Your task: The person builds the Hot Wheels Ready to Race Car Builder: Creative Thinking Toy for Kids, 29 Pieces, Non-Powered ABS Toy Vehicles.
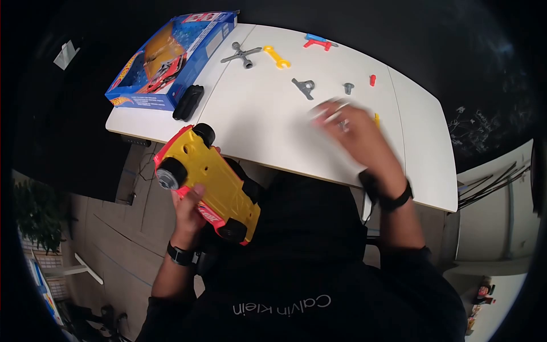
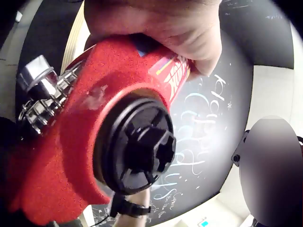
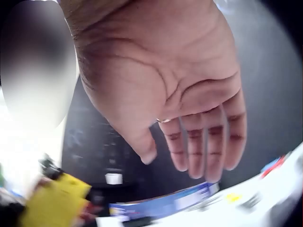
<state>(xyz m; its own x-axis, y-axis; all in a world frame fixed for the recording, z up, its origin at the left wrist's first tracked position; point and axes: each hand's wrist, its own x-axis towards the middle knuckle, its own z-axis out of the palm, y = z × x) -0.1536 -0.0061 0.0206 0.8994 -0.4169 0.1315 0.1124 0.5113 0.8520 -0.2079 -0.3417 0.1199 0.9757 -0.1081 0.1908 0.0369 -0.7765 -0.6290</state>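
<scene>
A toy car point(image 1: 213, 176), red with a yellow underside and black wheels, is gripped by the left hand point(image 1: 191, 214) in front of the table's edge, underside up. In the left wrist view the left hand point(image 2: 161, 23) lies over the car's red body point(image 2: 75, 109), near a black wheel point(image 2: 137, 146). The right hand point(image 1: 356, 134), blurred, is above the table, holding nothing. Its fingers are relaxed and its palm faces the camera in the right wrist view, where the hand point(image 3: 165, 80) shows whole.
On the white table point(image 1: 256, 102) lie a grey cross-shaped tool point(image 1: 242, 55), a yellow wrench point(image 1: 277, 57), a grey part point(image 1: 305, 88), a grey bolt point(image 1: 348, 88), a red piece point(image 1: 372, 80) and a red-blue tool point(image 1: 319, 41). A blue box point(image 1: 196, 65) and black part point(image 1: 188, 102) stand left.
</scene>
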